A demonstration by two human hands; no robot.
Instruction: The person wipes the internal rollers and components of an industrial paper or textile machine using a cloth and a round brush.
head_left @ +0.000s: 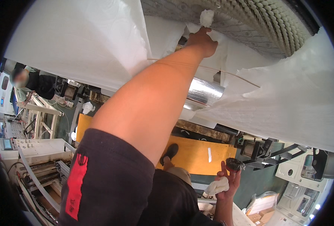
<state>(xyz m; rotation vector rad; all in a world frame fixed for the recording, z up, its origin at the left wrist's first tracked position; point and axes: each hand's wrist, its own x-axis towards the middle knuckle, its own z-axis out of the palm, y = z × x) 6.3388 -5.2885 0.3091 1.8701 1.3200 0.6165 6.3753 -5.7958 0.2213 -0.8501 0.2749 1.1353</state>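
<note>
My left hand (202, 42) reaches far up to a grey patterned surface (174, 10) beside a thick band of pale, rope-like ridges (272, 24). At its fingertips is a white wad (207, 18), seemingly pinched and pressed against that surface. Lower right, my right hand (231, 185) is curled around a crumpled white cloth (217, 186) and also holds a dark, bristly scrubber (234, 164) at its fingertips. Large white sheets (84, 37) hang on both sides of my left arm, with torn edges near the hand. The left palm is turned away from view.
A shiny silver roller (205, 91) lies below the sheets, and a thin cord (234, 75) crosses there. Underfoot is a yellow platform (197, 150). Black metal brackets (268, 152) stand at right. Another person (43, 84) is at far left, near a white frame (43, 109).
</note>
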